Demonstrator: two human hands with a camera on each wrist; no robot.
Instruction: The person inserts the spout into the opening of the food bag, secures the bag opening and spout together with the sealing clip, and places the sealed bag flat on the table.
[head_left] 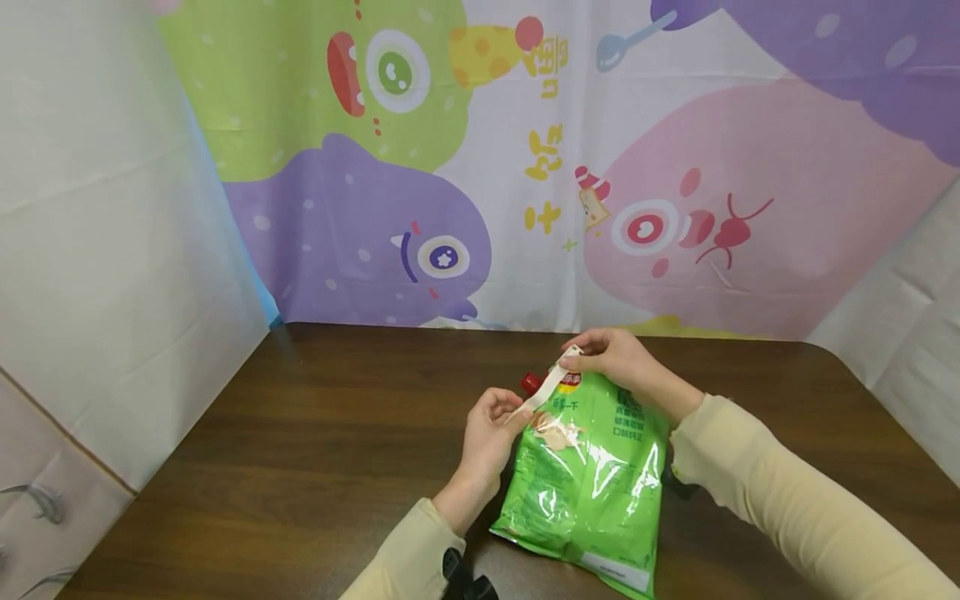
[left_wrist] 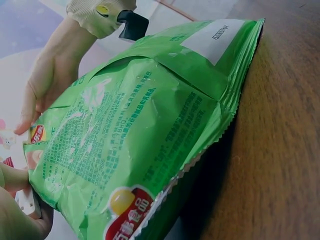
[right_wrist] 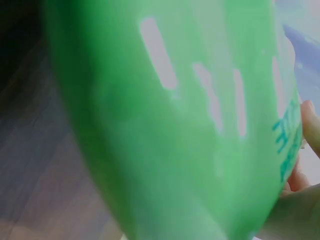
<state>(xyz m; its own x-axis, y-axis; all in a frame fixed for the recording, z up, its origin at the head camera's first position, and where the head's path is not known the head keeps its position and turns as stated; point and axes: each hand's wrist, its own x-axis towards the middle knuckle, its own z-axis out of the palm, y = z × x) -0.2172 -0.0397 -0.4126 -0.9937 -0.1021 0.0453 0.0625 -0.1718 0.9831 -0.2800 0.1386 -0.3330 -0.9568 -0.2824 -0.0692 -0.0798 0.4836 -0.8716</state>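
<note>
A shiny green chip bag, full and bulging, lies on the table with its top end away from me. A white bag clip crosses that top end, and a small red cap-like piece shows beside it. My left hand pinches the clip's near-left end between thumb and fingers. At the clip's far-right end, my right hand grips it, thumb on top. The left wrist view shows the bag's printed panel close up. Green film fills most of the right wrist view, blurred.
The brown wooden table extends to both sides of the bag. Behind it hangs a cartoon-printed curtain, with a pale cloth on the left. A black wrist mount sits by my left sleeve.
</note>
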